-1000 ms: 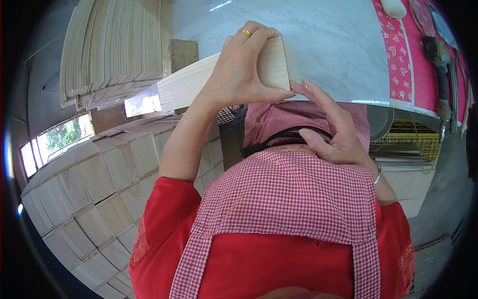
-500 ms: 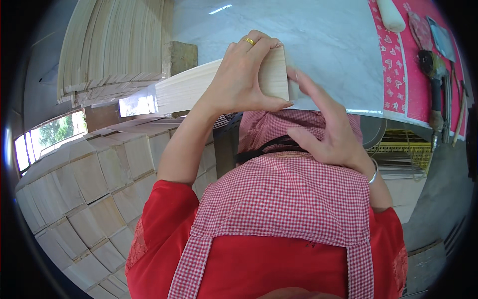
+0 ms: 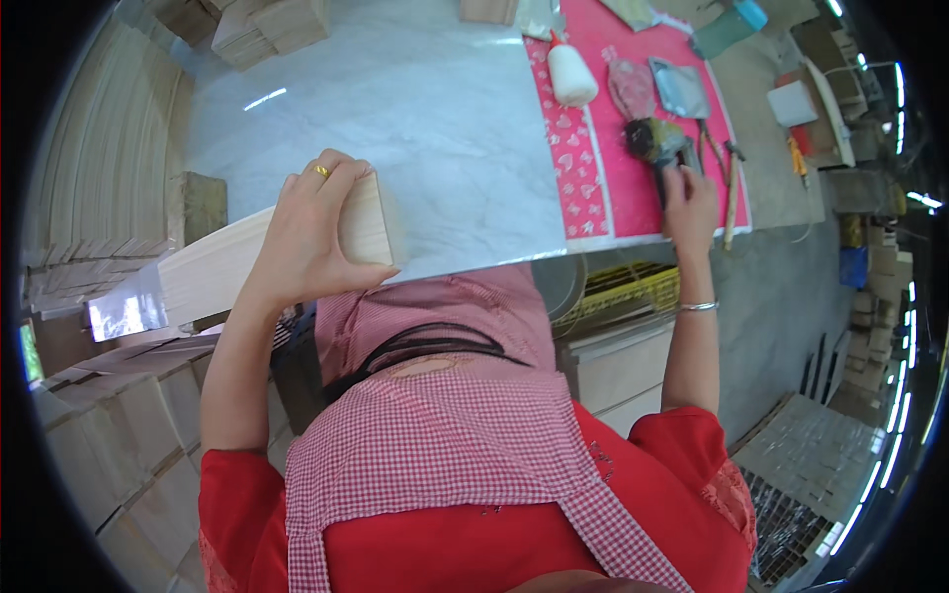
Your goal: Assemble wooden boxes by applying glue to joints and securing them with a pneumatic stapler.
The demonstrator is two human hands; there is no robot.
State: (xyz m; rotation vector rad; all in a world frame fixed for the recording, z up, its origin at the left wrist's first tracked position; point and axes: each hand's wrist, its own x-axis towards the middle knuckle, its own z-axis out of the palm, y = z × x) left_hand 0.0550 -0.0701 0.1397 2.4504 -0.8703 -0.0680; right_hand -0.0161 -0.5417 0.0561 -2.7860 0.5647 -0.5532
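My left hand, with a ring on one finger, is closed over the end of a stack of thin pale wooden boards lying along the table's near edge. Its fingers lie on the far side and the thumb on the near side. On the pink cloth to the right, my right hand has its fingers closed at the dark handle of a tool with a bushy, dark, yellowish-stained end. The fingers hide part of that handle.
A white squeeze bottle, a pink bundle, a silvery packet and a thin stick lie on the pink cloth. Tall board stacks and a small block stand left. A yellow crate sits below the table.
My right hand has gone from beside the boards' end to the dark-handled tool on the pink cloth. My left hand keeps hold of the boards. The view has swung to the right.
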